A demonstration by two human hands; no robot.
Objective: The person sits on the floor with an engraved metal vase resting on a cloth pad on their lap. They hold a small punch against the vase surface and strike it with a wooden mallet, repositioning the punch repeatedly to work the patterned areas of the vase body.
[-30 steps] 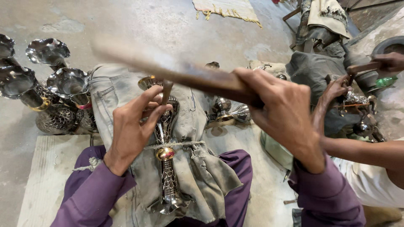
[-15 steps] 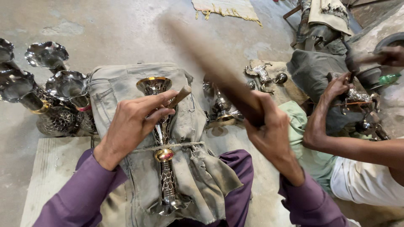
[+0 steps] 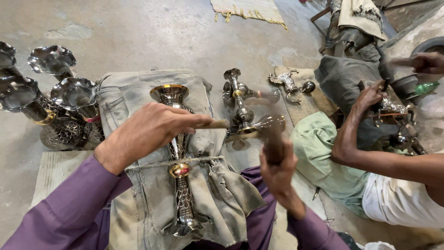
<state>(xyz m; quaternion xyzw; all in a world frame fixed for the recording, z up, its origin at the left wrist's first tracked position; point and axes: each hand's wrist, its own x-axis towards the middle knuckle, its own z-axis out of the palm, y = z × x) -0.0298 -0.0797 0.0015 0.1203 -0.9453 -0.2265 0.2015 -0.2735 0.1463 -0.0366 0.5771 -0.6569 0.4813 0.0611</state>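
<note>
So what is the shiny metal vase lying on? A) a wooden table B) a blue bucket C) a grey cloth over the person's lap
C: the metal vase lies tied with string on a grey cloth spread over the purple-clad legs.

The vase (image 3: 178, 153) is polished, glossy metal with brass-coloured bands. It rests on coarse, frayed grey cloth (image 3: 212, 185). The floor (image 3: 152, 32) is rough, matt concrete.

One head-worn camera looks steeply down, close over the lap (a single view, nothing shared).
</note>
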